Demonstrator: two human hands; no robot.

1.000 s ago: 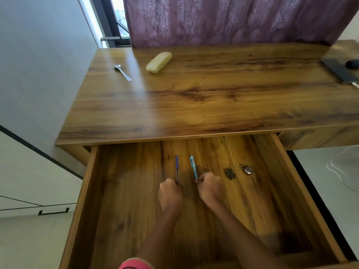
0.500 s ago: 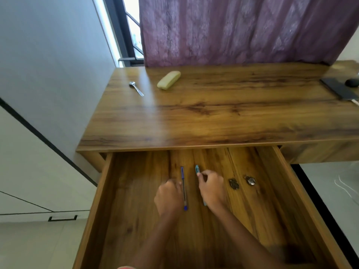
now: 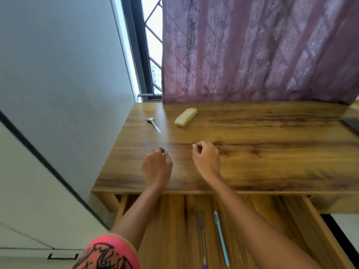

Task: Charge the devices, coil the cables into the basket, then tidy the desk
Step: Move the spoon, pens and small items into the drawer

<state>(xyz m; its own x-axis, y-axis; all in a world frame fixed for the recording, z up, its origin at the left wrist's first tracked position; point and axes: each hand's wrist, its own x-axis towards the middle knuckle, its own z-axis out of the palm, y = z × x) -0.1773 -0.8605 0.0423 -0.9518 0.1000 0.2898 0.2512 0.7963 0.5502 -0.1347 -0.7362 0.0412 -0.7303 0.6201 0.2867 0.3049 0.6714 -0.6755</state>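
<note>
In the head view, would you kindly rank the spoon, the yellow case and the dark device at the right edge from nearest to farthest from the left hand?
From the left hand:
1. Spoon, ahead of it near the desk's left edge.
2. Yellow case, ahead and to the right, near the curtain.
3. Dark device, far across at the desk's right edge.

We hold both bare forearms stretched forward, our left hand (image 3: 157, 167) and right hand (image 3: 207, 159) side by side, apart, palms down, fingers (image 3: 196, 147) loosely curled inward, gripping nothing.
</note>
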